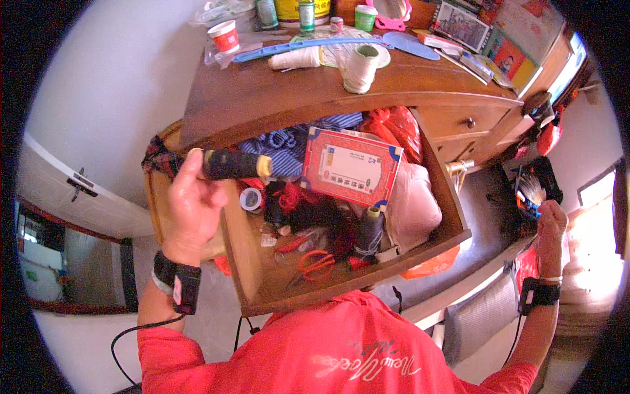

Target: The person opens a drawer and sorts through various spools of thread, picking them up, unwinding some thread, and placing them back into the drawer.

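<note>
My left hand grips a spool of black thread with yellow ends, held over the left side of an open wooden drawer. Far to the right, away from the drawer, my right hand is raised with its fingers closed; I make out nothing between them. Inside the drawer lie a red printed box, blue striped cloth, orange-handled scissors and a dark thread cone. A pink padded fabric item rests along its right side.
On the wooden cabinet top stand a cone of white thread, a white spool on its side and a red paper cup. A blue fly swatter lies behind them. A grey chair back is at lower right.
</note>
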Demonstrator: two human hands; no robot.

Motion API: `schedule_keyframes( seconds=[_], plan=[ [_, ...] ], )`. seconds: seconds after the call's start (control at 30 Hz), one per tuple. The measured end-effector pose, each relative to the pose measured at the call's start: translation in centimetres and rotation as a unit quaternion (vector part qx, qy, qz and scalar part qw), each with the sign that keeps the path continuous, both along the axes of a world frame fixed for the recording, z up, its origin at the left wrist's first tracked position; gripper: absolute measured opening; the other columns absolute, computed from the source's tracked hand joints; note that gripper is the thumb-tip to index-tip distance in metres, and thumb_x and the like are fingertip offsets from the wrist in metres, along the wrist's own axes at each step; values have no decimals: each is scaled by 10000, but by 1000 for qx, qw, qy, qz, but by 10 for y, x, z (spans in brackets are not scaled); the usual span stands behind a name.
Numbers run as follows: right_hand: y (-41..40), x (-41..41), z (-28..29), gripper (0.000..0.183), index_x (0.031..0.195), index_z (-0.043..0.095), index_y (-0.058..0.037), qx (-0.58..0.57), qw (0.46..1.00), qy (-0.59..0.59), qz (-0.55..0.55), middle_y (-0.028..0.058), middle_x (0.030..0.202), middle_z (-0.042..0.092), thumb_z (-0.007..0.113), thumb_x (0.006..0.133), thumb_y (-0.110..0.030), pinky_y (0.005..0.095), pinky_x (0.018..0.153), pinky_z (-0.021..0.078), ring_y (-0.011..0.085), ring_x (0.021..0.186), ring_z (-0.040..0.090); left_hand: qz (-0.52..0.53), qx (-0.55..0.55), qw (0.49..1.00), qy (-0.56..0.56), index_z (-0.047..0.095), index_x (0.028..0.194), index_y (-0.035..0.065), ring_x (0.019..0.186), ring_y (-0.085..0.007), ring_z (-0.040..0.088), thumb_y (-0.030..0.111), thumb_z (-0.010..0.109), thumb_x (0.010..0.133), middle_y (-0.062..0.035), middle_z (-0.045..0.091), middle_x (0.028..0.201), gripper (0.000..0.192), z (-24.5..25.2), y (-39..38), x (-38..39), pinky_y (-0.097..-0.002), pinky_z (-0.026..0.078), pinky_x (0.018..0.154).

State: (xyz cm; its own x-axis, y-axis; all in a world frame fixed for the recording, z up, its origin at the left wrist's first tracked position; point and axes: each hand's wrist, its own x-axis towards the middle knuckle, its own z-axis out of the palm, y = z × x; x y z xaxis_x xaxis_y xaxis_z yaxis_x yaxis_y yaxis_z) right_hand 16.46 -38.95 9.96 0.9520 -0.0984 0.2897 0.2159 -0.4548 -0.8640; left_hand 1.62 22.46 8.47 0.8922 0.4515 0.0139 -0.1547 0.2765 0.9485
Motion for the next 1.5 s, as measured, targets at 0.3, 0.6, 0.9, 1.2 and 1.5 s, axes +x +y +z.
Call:
schedule_keyframes(
  seconds=[0.3, 0.6, 0.9, 1.2, 1.5],
  plan=[
    [-265, -10, -74, 202, 718, 590, -98, -62, 964, 27, -258, -81, 551, 380, 599, 875, -223, 233, 418, 196, 32, 456, 279, 58, -130, 990, 18, 584, 912, 112, 510, -118, 425, 411, 527, 940, -9, 549, 682, 306, -1, 15, -5, -244, 300, 465],
    [-359, -83, -127, 122, 822, 638, -90, -2, 964, -25, -265, 0, 758, 568, 539, 890, -106, 302, 625, 461, 113, 698, 535, 75, -200, 977, 25, 535, 994, 64, 515, -106, 402, 442, 521, 938, -46, 521, 735, 383, -5, 6, 14, -232, 339, 451],
    [-205, -56, -83, 189, 871, 651, -63, -12, 945, 128, -300, -77, 589, 474, 619, 875, -249, 225, 420, 287, 36, 463, 375, -9, -165, 986, -25, 487, 1094, -2, 561, -95, 381, 374, 462, 987, -45, 460, 788, 392, -11, 37, 5, -213, 341, 461],
    [-175, -69, -72, 179, 748, 636, -64, 60, 944, 141, -291, -53, 523, 463, 589, 856, -199, 246, 384, 252, 55, 414, 372, -48, -163, 985, -9, 485, 1092, -11, 558, -97, 370, 375, 461, 989, -39, 444, 790, 400, 8, 1, 31, -216, 328, 459],
    [-246, -108, -85, 168, 752, 635, -109, -9, 919, 101, -380, -70, 531, 431, 598, 870, -222, 243, 377, 253, 54, 413, 351, -163, -130, 978, -31, 464, 1146, -40, 608, -100, 391, 330, 427, 1007, -53, 431, 824, 397, 17, 5, 51, -233, 356, 514]
  ],
)
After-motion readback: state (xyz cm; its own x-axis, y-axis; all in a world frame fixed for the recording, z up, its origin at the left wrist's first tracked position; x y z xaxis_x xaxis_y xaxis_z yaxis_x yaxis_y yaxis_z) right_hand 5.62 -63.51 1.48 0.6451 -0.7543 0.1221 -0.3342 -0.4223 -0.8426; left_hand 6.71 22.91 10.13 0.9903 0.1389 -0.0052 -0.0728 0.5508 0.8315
